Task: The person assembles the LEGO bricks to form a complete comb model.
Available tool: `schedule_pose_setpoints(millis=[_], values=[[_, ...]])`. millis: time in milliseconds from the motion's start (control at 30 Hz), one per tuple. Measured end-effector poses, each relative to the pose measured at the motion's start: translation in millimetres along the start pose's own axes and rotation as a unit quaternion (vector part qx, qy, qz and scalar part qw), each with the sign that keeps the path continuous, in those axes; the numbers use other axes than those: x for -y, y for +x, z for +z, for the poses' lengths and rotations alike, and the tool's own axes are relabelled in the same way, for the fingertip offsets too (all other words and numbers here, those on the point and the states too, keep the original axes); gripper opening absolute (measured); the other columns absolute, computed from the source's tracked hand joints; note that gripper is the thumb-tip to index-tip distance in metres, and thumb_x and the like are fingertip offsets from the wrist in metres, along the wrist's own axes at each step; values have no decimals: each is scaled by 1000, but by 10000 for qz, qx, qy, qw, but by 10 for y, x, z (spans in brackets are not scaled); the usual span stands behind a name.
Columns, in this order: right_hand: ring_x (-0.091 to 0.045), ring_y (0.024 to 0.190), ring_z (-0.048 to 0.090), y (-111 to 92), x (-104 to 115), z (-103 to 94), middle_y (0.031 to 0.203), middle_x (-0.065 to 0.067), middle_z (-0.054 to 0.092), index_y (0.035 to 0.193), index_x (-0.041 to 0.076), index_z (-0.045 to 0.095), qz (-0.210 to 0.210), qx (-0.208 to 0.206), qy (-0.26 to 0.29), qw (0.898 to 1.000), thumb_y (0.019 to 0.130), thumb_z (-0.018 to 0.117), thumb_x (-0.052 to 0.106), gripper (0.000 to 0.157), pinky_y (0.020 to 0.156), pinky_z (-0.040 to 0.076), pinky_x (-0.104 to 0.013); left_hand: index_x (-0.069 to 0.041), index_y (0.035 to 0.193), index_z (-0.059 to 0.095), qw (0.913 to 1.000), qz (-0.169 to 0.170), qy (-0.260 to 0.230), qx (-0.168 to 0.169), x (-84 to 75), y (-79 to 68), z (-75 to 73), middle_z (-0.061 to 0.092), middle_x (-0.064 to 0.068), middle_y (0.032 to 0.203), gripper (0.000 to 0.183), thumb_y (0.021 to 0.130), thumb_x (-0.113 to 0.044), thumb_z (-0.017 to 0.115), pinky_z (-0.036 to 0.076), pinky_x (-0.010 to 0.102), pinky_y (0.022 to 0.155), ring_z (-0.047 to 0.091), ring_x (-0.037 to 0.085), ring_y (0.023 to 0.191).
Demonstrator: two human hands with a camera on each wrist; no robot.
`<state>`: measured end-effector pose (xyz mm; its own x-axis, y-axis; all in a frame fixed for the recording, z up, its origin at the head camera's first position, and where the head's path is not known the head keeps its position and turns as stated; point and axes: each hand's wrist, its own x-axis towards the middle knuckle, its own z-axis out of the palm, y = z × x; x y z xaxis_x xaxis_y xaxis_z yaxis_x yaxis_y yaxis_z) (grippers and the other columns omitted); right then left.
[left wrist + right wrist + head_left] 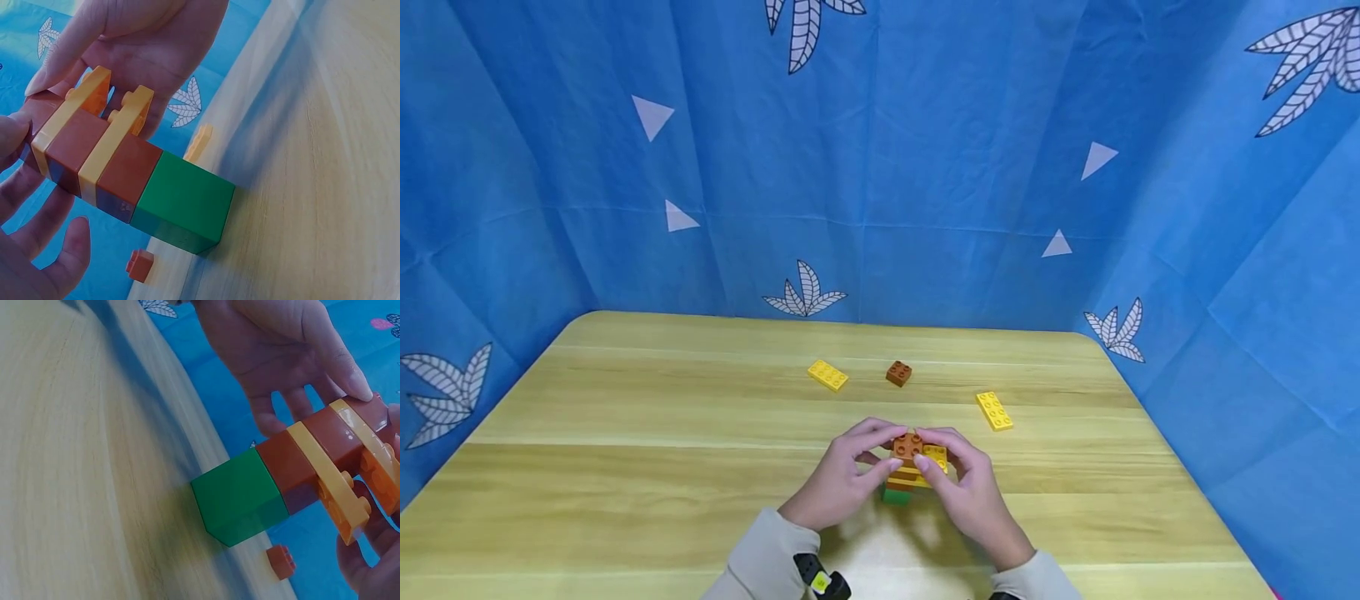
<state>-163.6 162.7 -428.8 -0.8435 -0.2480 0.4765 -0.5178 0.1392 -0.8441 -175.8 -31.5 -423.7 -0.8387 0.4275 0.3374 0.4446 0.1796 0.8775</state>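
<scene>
A stacked tower of toy building bricks stands upright on the table between both hands. Its base is a green block (184,203), with brown bricks and yellow plates (328,481) alternating above it. The yellow plates jut out toward the right hand. My left hand (837,482) pinches the top brown brick (907,447) from the left between thumb and fingertips. From the other side, my right hand (966,482) has its thumb and index finger at the same brick, its other fingers behind the jutting plates.
Farther back on the wooden table (625,400) lie a loose yellow plate (828,376), a small brown brick (898,373) and, toward the right, another yellow plate (995,411). A blue patterned curtain (865,167) surrounds the table's back and sides.
</scene>
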Motion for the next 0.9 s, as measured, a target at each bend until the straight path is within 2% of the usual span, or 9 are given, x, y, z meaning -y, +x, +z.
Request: schedule_pose_setpoints(millis=[333, 600, 767, 833, 900], values=[[-10, 107, 58, 7, -6, 15, 113, -18, 62, 119, -3, 58, -148, 65, 84, 9998, 89, 58, -5, 30, 96, 45, -21, -14, 130, 57, 10000, 11, -49, 4, -27, -9, -24, 57, -7, 123, 40, 91, -16, 63, 52, 26, 83, 56, 14, 109], [-10, 107, 57, 37, -11, -45, 112, -16, 62, 117, -2, 60, -216, 62, -119, 9997, 89, 57, -5, 28, 95, 45, -22, -11, 130, 56, 10000, 69, -12, 6, -43, 0, -26, 57, -5, 123, 41, 91, -16, 63, 53, 26, 83, 56, 15, 109], [-9, 102, 59, 113, -43, -149, 106, -20, 63, 112, -8, 61, -311, -461, -212, 9982, 90, 54, -8, 23, 90, 47, -19, -12, 131, 56, 10000, 30, 6, 8, -46, 5, -23, 57, -4, 124, 41, 91, -15, 63, 52, 26, 84, 56, 14, 109], [-9, 99, 61, 137, -67, -198, 105, -22, 64, 110, -9, 61, -63, -723, -261, 9970, 91, 54, -6, 21, 88, 47, -17, -13, 131, 55, 10000, 30, 7, 11, -42, 3, -17, 57, 0, 125, 41, 91, -14, 63, 52, 26, 84, 56, 15, 109], [-8, 98, 61, 152, -90, -244, 105, -23, 64, 110, -9, 61, 370, -933, -296, 9945, 91, 55, -3, 21, 87, 48, -16, -13, 132, 55, 10000, 8, 5, 12, -42, -1, -12, 57, 2, 126, 42, 91, -14, 63, 52, 26, 84, 56, 15, 109]])
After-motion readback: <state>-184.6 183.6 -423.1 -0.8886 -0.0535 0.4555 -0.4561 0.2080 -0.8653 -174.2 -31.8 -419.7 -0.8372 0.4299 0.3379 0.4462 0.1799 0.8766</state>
